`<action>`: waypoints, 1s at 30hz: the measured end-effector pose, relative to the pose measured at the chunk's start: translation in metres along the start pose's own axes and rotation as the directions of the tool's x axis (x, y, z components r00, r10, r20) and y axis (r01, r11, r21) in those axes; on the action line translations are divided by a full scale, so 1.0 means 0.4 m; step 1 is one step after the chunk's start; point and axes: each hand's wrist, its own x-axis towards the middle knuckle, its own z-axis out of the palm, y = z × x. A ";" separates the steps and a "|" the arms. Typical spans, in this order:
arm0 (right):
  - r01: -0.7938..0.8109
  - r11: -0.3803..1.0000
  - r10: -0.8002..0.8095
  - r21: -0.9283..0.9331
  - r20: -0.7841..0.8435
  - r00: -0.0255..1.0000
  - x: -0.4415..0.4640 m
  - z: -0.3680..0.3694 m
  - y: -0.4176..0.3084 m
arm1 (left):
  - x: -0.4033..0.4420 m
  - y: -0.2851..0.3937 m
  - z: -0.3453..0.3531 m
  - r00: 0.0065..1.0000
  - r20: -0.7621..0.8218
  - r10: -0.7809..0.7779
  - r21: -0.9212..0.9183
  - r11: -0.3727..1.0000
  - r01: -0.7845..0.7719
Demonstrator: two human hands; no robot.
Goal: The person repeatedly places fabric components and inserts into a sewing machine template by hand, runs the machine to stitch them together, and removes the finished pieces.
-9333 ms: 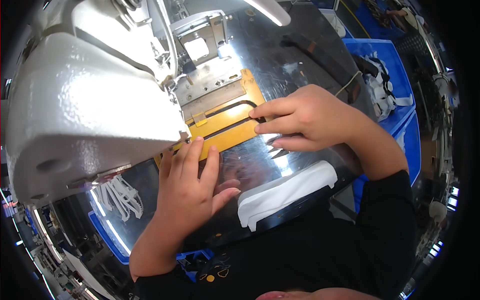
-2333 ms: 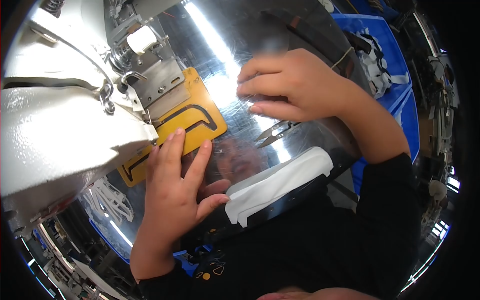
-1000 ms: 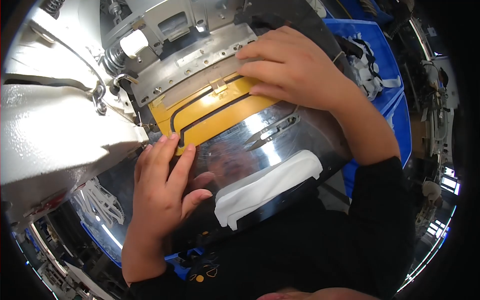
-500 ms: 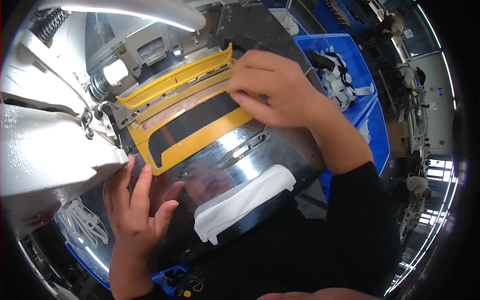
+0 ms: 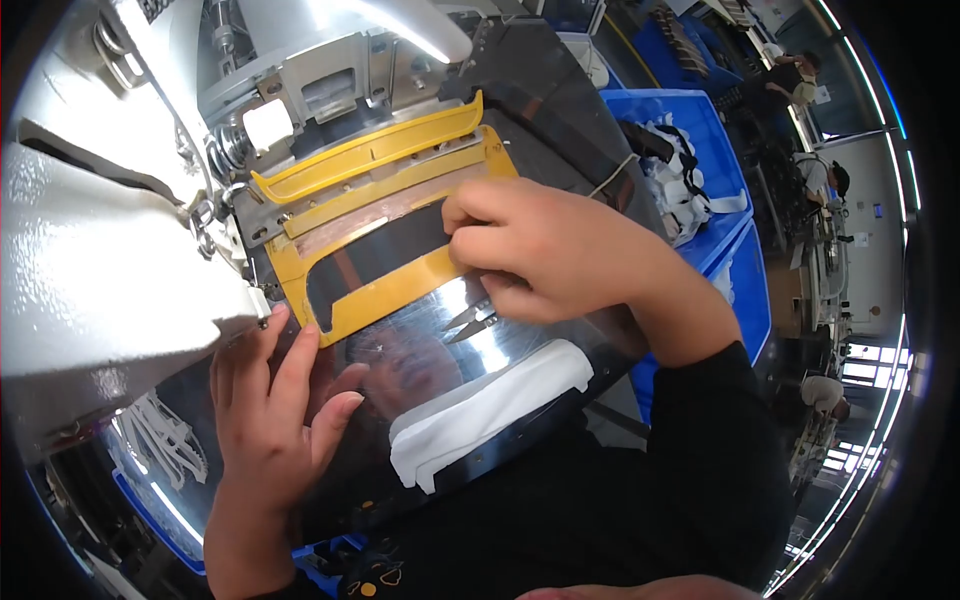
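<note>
A yellow frame-shaped sewing template [image 5: 405, 285] lies flat on the shiny metal machine table, beside a yellow raised guide strip [image 5: 370, 155]. My left hand [image 5: 265, 400] rests at its lower left corner, fingers spread, index fingertip at the edge and nothing held. Over the right part of the template's near bar is my right hand [image 5: 545, 245], its fingers curled together; whatever is between them is hidden. Thread snips [image 5: 472, 325] poke out from under that hand, blades showing and handle covered. A folded white fabric piece [image 5: 490, 410] lies nearer my body.
A white sewing machine head [image 5: 110, 280] fills the left side. Blue bins [image 5: 740, 290] stand at the right, one with white and black pieces [image 5: 680, 190]. White strips [image 5: 160, 440] lie at lower left. Other people work in the far right background.
My right hand has moved from the template's far right end toward me, now covering the snips' handle. My left hand stays at the corner. The view has shifted slightly.
</note>
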 end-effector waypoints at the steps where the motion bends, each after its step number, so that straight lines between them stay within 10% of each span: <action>1: -0.008 1.000 0.008 0.003 -0.036 0.999 0.004 0.007 0.004 | -0.001 0.002 0.002 1.000 -0.001 -0.006 -0.002 1.000 0.006; 6: -0.094 0.984 0.124 0.149 -0.203 0.971 0.030 0.005 0.051 | 0.002 0.002 0.007 1.000 -0.008 0.002 -0.025 1.000 -0.002; 10: -0.394 0.758 0.551 0.520 -0.185 0.814 0.019 0.004 0.071 | 0.004 0.003 0.005 1.000 -0.008 0.000 -0.024 1.000 0.000; 18: -0.602 0.705 0.674 0.374 -0.090 0.734 -0.001 -0.062 0.040 | 0.004 0.002 -0.003 1.000 -0.006 -0.005 -0.035 0.999 0.004; 23: -0.404 0.802 0.511 0.439 -0.155 0.846 -0.015 -0.049 0.046 | 0.008 0.001 -0.003 0.998 -0.046 0.047 0.006 0.999 -0.047; 28: 0.212 0.859 -0.050 0.466 -0.336 0.940 -0.057 -0.124 -0.048 | 0.009 0.042 0.003 0.971 -0.229 -0.063 -0.256 0.967 0.002; 30: 0.227 0.792 -0.018 0.567 -0.349 0.937 -0.060 -0.108 -0.045 | -0.003 0.061 -0.017 0.969 -0.198 -0.146 -0.422 0.905 0.050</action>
